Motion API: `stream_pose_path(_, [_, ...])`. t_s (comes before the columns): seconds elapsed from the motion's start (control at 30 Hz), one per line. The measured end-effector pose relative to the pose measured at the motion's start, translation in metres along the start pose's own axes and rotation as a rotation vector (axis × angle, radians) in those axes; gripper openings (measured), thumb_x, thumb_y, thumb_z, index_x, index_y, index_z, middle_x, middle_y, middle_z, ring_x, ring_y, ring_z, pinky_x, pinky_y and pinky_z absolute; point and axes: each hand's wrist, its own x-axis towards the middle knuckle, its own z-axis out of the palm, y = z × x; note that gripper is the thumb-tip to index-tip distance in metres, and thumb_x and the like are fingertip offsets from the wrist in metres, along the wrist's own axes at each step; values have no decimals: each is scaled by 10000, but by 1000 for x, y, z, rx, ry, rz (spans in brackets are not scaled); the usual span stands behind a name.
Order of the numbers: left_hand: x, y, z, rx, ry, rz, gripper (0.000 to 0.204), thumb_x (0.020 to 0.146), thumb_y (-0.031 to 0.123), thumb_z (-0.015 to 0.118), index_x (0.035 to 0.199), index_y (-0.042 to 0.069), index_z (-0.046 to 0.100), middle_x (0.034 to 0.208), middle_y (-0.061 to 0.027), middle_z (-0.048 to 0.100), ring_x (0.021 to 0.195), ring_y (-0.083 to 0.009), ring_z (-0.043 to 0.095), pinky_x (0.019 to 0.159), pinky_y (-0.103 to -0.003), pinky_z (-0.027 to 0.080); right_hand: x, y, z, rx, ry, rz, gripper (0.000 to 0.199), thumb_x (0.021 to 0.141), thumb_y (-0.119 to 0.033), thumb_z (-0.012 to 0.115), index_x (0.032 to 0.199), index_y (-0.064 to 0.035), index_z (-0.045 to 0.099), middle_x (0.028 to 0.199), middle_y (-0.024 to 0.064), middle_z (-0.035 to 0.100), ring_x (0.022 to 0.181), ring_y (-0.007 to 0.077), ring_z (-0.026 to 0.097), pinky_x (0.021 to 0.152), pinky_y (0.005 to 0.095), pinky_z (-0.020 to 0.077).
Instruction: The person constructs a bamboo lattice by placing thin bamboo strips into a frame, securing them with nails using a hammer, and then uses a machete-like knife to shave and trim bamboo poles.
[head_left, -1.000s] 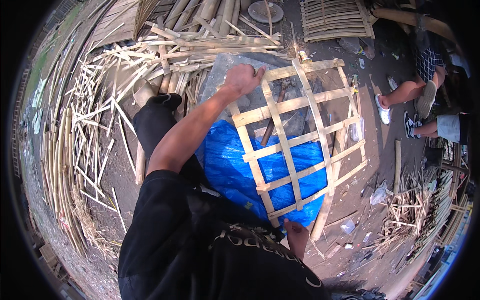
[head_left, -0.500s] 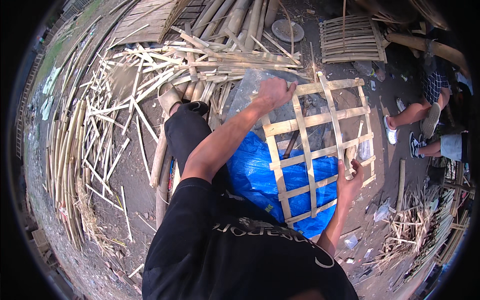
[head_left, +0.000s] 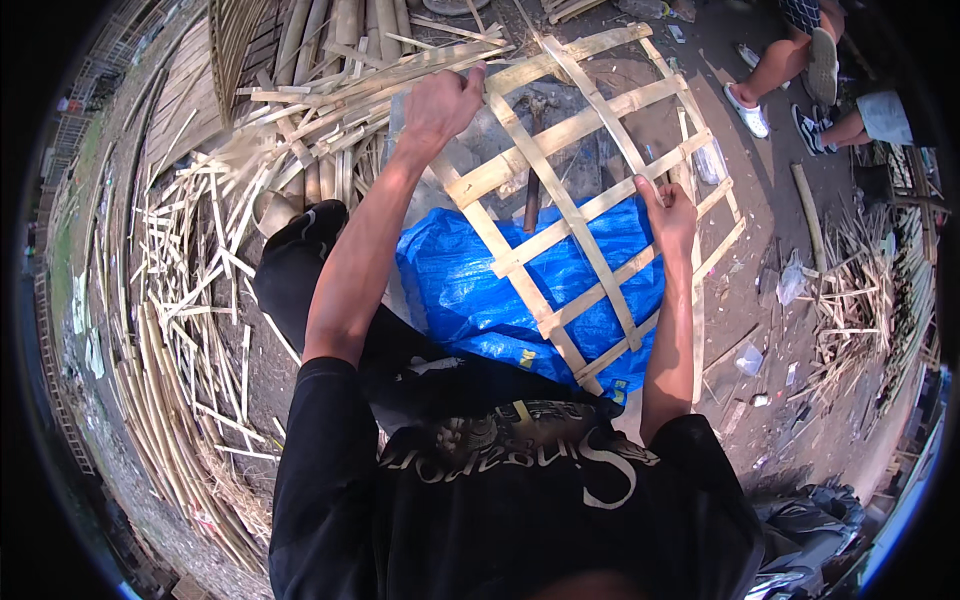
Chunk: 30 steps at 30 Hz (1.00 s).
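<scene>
A lattice of flat bamboo strips [head_left: 560,215] is held tilted over a blue plastic sheet [head_left: 480,290]. My left hand [head_left: 440,100] grips the lattice at its far left corner. My right hand [head_left: 668,208] is closed on a strip at the right side of the lattice. A hammer [head_left: 535,160] lies on the ground under the lattice, seen through its gaps. My leg in dark trousers [head_left: 300,270] stretches out to the left of the sheet.
Loose bamboo strips and offcuts [head_left: 200,250] pile up on the left and at the back. Another person's legs and sandalled feet [head_left: 790,70] are at the top right. Scraps and litter [head_left: 850,290] cover the ground on the right.
The lattice has been lifted and turned, with its far corner higher now. My right hand has come up from the lower edge and taken hold of the right side.
</scene>
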Motion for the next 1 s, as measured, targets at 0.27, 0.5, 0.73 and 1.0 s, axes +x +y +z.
stream_pose_path(0.27, [-87,105,-23,126,75,385,529,946,433,627,1196,-32,654,1070,-253,693,1127,-369,631,1078,-573,327,-26,115,-94,64,520,184,526,789,-448,844,747,23,613,566,38,536,511,115,424,507,288,369])
stream_pose_path(0.5, [-141,45,144,-219,-182,129,232,935,153,655,1107,-2,669,1139,-197,678,1091,-347,630,963,-414,465,-83,234,-132,84,732,685,548,799,-497,831,673,-77,502,531,-18,436,465,80,358,447,256,271])
stream_pose_path(0.73, [-103,77,205,-322,-274,136,321,998,230,584,1187,-25,636,1159,-209,659,1120,-364,601,1005,-409,437,-140,318,-167,27,918,959,621,813,-592,774,621,-135,401,494,-42,359,417,60,310,398,278,202])
stream_pose_path(1.0, [-109,113,218,-355,-407,228,239,962,198,624,1059,-12,682,1137,-186,665,1074,-330,622,975,-413,455,-141,339,-148,120,763,1148,620,776,-657,771,739,-93,515,559,-33,414,414,67,331,387,250,231])
